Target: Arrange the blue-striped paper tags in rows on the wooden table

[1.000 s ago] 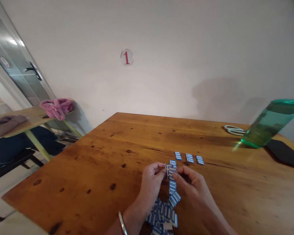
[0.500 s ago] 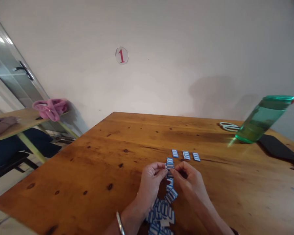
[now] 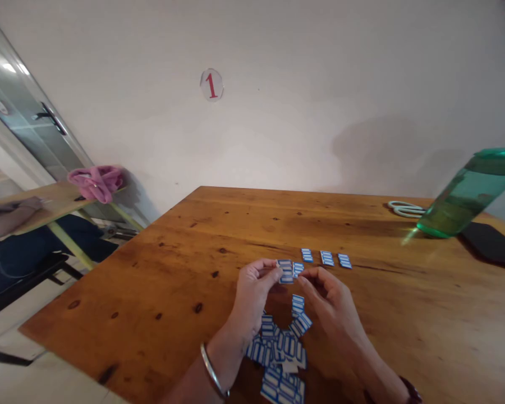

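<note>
Between the thumb and fingers of my left hand (image 3: 256, 283) is a small blue-and-white striped card (image 3: 285, 271), raised a little over the table. Just right of it lies another striped card (image 3: 298, 269). My right hand (image 3: 326, 292) is closed beside that one, thumb and forefinger together; whether anything is in the pinch I cannot make out. Below my hands a loose heap of striped cards (image 3: 278, 350) overlaps at odd angles. Two cards (image 3: 298, 314) lie at its upper end. Farther back, three separate cards (image 3: 327, 258) sit in a row.
A tilted-looking green bottle (image 3: 467, 193) stands at the right of the wooden table (image 3: 160, 286), by a white looped cable (image 3: 404, 209) and a dark flat object (image 3: 494, 247). On the left, another person's hands (image 3: 27, 207) rest on a second table near a pink cloth (image 3: 96, 182).
My left hand has lifted a card away from the column of cards, and my right hand has come slightly apart from it. The view has shifted a little.
</note>
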`<action>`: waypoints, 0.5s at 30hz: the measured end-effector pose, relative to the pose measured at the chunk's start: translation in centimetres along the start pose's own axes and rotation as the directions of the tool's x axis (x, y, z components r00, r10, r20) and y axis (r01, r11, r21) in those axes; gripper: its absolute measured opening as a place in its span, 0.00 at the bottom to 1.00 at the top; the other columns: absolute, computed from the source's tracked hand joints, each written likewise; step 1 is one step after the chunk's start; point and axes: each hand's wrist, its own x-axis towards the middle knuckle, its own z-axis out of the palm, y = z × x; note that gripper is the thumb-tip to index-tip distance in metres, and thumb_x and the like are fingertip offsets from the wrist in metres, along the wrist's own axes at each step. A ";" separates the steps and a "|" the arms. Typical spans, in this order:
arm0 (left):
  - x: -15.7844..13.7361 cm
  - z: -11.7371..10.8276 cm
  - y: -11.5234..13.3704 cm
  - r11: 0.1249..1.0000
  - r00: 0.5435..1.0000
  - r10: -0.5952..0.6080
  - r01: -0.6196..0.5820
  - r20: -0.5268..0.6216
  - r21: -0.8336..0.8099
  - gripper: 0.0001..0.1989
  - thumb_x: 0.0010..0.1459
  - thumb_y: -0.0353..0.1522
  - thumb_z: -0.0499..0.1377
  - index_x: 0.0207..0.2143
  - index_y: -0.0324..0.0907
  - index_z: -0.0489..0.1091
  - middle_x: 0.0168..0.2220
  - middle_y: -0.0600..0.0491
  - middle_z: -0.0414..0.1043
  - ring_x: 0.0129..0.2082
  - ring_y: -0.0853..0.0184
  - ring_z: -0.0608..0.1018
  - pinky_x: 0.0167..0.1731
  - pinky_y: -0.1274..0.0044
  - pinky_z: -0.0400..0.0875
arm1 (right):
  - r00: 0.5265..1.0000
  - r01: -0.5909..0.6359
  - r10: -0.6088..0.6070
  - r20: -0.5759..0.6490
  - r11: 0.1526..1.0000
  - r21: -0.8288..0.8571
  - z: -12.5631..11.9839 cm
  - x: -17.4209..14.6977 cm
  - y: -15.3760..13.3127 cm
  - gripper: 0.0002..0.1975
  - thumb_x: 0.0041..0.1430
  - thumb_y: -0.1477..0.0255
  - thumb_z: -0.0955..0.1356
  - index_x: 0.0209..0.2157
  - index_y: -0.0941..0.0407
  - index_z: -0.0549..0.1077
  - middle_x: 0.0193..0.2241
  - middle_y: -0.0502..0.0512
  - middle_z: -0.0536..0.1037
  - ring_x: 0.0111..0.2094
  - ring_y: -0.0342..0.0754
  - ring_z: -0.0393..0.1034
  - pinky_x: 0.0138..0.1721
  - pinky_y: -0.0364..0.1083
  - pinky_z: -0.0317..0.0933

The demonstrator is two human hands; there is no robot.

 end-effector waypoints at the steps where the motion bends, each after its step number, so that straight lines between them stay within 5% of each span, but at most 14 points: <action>1: 0.2 -0.3 0.4 0.999 0.999 0.009 -0.010 -0.039 -0.034 0.08 0.40 0.29 0.64 0.24 0.37 0.69 0.22 0.54 0.74 0.21 0.70 0.74 0.23 0.79 0.70 | 1.000 0.016 -0.015 0.013 0.999 -0.031 0.0 -0.1 0.1 0.10 0.52 0.66 0.63 0.29 0.58 0.70 0.21 0.51 0.71 0.20 0.43 0.62 0.20 0.41 0.57; 4: 0.7 -1.2 1.1 0.989 0.994 0.031 -0.046 -0.105 -0.142 0.09 0.40 0.29 0.64 0.26 0.37 0.68 0.22 0.53 0.74 0.23 0.67 0.76 0.23 0.77 0.71 | 0.985 0.129 -0.107 0.136 0.978 -0.164 0.2 -0.4 0.2 0.12 0.56 0.71 0.59 0.37 0.58 0.72 0.28 0.55 0.75 0.27 0.46 0.67 0.28 0.43 0.62; 7: 0.9 -1.6 1.4 0.979 0.993 0.037 -0.058 -0.111 -0.197 0.10 0.40 0.29 0.64 0.27 0.37 0.67 0.23 0.53 0.75 0.24 0.66 0.77 0.23 0.78 0.71 | 0.897 0.341 -0.212 0.389 0.891 -0.301 0.6 -0.9 0.0 0.20 0.54 0.82 0.57 0.41 0.54 0.73 0.36 0.57 0.75 0.39 0.49 0.67 0.41 0.47 0.61; 11: 0.8 -1.6 1.5 0.976 0.994 0.041 -0.061 -0.099 -0.211 0.09 0.42 0.28 0.63 0.27 0.37 0.67 0.23 0.53 0.74 0.25 0.65 0.78 0.23 0.79 0.71 | 0.769 0.515 -0.172 0.616 0.738 -0.437 1.5 -1.4 0.2 0.28 0.50 0.86 0.57 0.47 0.47 0.69 0.47 0.55 0.71 0.53 0.51 0.56 0.47 0.51 0.57; 15: 0.6 -1.4 1.5 0.977 0.996 0.043 -0.059 -0.083 -0.203 0.07 0.43 0.28 0.62 0.27 0.37 0.67 0.22 0.53 0.74 0.25 0.66 0.78 0.23 0.79 0.71 | 0.730 0.586 -0.124 0.672 0.620 -0.522 1.9 -1.5 0.8 0.30 0.48 0.87 0.58 0.48 0.43 0.68 0.56 0.52 0.61 0.59 0.56 0.44 0.50 0.57 0.52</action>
